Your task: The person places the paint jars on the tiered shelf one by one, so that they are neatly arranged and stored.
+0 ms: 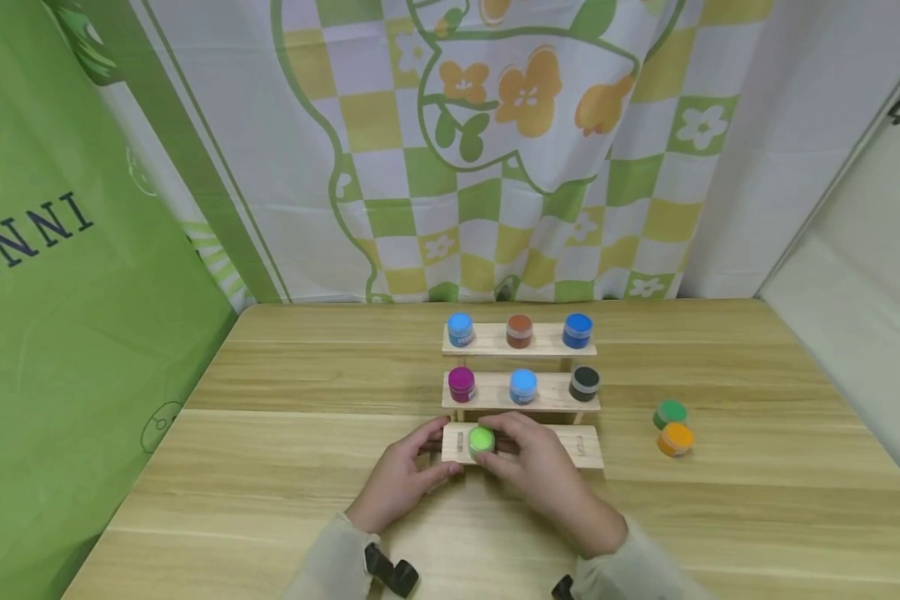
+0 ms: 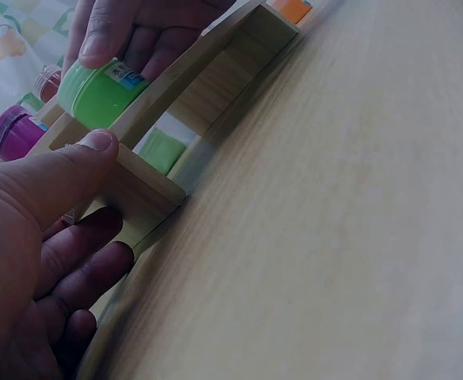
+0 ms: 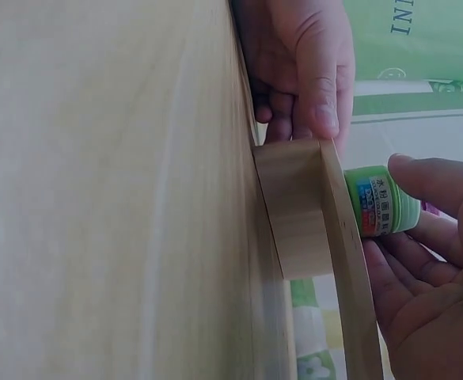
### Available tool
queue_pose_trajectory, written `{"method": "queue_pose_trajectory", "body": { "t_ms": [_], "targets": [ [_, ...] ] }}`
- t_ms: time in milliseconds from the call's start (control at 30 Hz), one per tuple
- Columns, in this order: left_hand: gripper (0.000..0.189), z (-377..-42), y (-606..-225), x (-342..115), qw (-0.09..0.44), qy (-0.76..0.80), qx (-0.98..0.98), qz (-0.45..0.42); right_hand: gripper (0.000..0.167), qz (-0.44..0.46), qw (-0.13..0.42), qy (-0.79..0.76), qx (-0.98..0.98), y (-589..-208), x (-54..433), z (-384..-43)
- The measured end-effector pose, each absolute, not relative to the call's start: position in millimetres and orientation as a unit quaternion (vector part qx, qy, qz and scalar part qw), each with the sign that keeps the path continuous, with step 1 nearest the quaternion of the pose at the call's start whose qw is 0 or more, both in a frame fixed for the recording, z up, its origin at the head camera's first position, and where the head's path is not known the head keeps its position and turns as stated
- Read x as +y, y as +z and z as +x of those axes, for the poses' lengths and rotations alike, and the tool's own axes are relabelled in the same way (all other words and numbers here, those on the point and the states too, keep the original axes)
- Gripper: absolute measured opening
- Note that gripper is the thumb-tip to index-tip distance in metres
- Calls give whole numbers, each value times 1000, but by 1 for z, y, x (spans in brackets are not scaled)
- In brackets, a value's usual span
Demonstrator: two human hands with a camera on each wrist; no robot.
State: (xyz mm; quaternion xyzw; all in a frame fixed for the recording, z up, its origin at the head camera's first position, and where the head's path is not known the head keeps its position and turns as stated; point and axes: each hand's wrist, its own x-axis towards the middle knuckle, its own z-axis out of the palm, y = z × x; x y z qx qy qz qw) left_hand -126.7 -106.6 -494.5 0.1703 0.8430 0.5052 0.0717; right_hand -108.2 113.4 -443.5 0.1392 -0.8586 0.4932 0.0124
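Observation:
A light green paint jar (image 1: 482, 442) stands on the lowest step of a three-step wooden stand (image 1: 562, 447), near its left end. My right hand (image 1: 543, 467) pinches this jar, thumb in front and fingers behind; in the right wrist view its printed label faces the camera and its base is at the board. With my left hand (image 1: 401, 479) I grip the left end of the same step, thumb at the front corner and a finger at the back one. The left wrist view shows that thumb (image 2: 81, 166) on the board's edge, the other fingers curled beside the support.
On the middle step are purple (image 1: 462, 384), light blue (image 1: 523, 386) and black (image 1: 584, 383) jars. Light blue (image 1: 461, 329), brown (image 1: 519, 331) and dark blue (image 1: 577, 331) ones line the top. Green (image 1: 670, 414) and orange (image 1: 676, 439) jars sit on the table to the right.

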Motion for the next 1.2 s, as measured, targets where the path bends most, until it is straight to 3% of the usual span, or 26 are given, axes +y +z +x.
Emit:
{"method": "queue_pose_trajectory", "body": {
  "t_ms": [833,1200],
  "targets": [
    [74,-126,-494,-108,78,509,842,163,43,138,-17,494,-858,-445,101,-111],
    [73,-127,-493,-107,77,511,840,167,47,148,0,471,-869,-447,102,-111]
  ]
}}
